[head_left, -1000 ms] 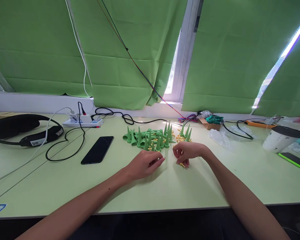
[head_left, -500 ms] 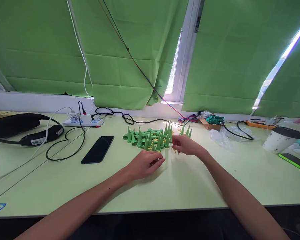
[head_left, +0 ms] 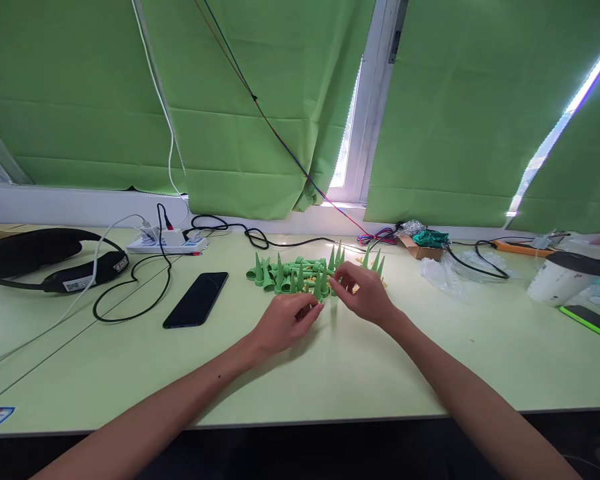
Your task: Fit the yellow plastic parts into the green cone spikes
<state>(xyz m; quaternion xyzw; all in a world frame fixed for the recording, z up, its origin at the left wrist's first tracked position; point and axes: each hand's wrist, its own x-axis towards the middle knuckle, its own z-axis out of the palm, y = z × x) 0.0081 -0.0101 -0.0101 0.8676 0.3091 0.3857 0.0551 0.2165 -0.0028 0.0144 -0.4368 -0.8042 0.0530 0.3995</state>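
A cluster of green cone-shaped plastic spikes (head_left: 279, 275), some upright and some lying, covers the middle of the table. Small yellow pieces (head_left: 307, 288) lie among them. My left hand (head_left: 285, 323) is closed at the near edge of the cluster, its thumb and fingertips together beside a spike; anything between them is too small to make out. My right hand (head_left: 364, 293) curls in a pinch at the cluster's right side, fingertips close to the upright spikes. What it pinches, if anything, is hidden. More spikes (head_left: 375, 260) stand behind that hand.
A black phone (head_left: 196, 300) lies left of the cluster. Farther left are a headset-like black band (head_left: 87, 273), cables and a power strip (head_left: 166, 244). To the right are a small cardboard box (head_left: 420, 250), clear plastic bags (head_left: 443, 277) and a lidded paper cup (head_left: 563, 279).
My right hand has moved left, toward my left hand, and its fingers have turned to the near spikes. My left hand has shifted slightly left and away from me.
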